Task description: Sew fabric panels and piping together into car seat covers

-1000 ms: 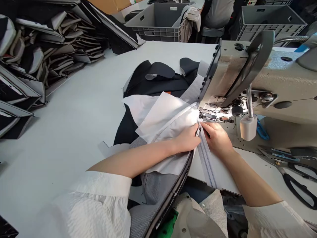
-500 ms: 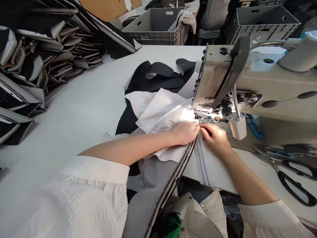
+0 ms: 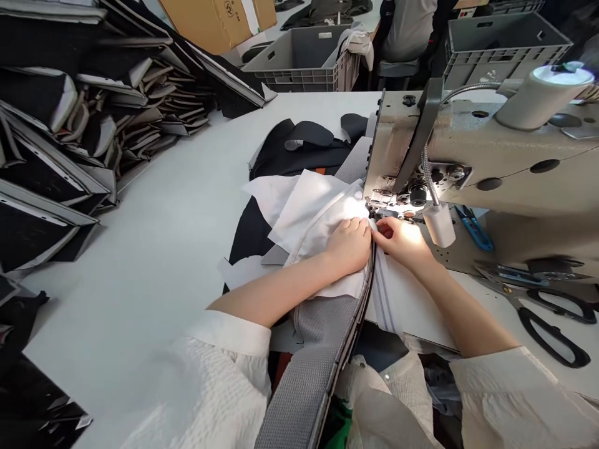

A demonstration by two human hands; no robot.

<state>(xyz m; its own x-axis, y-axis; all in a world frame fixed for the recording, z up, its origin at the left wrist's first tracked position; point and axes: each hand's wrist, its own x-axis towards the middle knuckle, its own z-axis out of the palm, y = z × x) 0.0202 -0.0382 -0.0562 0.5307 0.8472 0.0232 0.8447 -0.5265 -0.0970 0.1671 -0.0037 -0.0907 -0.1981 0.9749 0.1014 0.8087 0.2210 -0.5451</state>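
My left hand point(image 3: 350, 246) is closed, its bent fingers pressing on the white fabric point(image 3: 313, 209) just left of the sewing machine's needle area. My right hand point(image 3: 403, 244) pinches the edge of the layered work close to the presser foot point(image 3: 380, 214); its fingertips almost meet the left hand. A grey mesh fabric point(image 3: 304, 380) with a dark piped edge runs from beneath my left hand down towards my lap. Below my right hand hangs a white strip with bluish lines point(image 3: 384, 296). Black fabric point(image 3: 290, 146) lies behind the white layers. Stitching at the needle is too small to make out.
The sewing machine point(image 3: 505, 146) with its lamp point(image 3: 438, 226) fills the right side. Blue thread snips point(image 3: 475, 229) and black-handled scissors point(image 3: 556, 333) lie beside it. Black panels point(image 3: 42, 156) are stacked at left. Behind are grey crates point(image 3: 304, 78) and a seated person point(image 3: 412, 31).
My left hand has shifted from the seam edge onto the white fabric, its fingers now pointing forward. My right hand stays beside the needle, its fingers slightly more raised. The camera view has shifted.
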